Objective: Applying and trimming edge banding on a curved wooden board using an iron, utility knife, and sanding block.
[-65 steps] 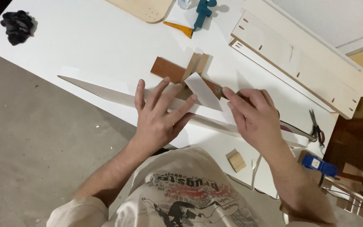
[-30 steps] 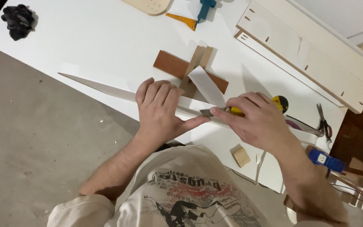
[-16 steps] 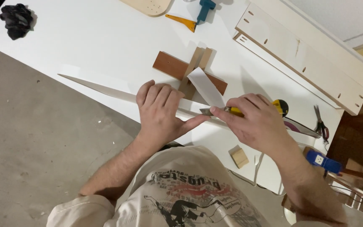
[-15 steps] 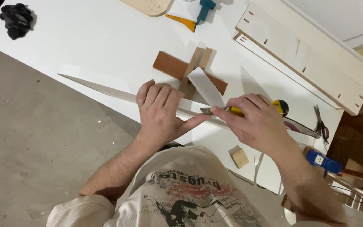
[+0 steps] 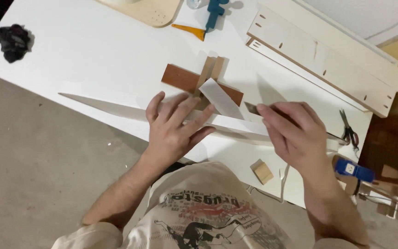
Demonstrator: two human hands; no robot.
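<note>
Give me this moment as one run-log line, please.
left hand: flat on long white strip | right hand: grips knife | surface: white table

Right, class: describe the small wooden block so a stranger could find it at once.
Start at the white table and go to its near edge, between the person's two forearms. The small wooden block sits there alone, a pale cube, far smaller than the brown board beyond the left hand.

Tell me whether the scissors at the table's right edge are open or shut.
Cannot tell for certain: the dark-handled scissors lie flat on the white table, blades apparently together, but they are small and partly behind the right hand.
</note>
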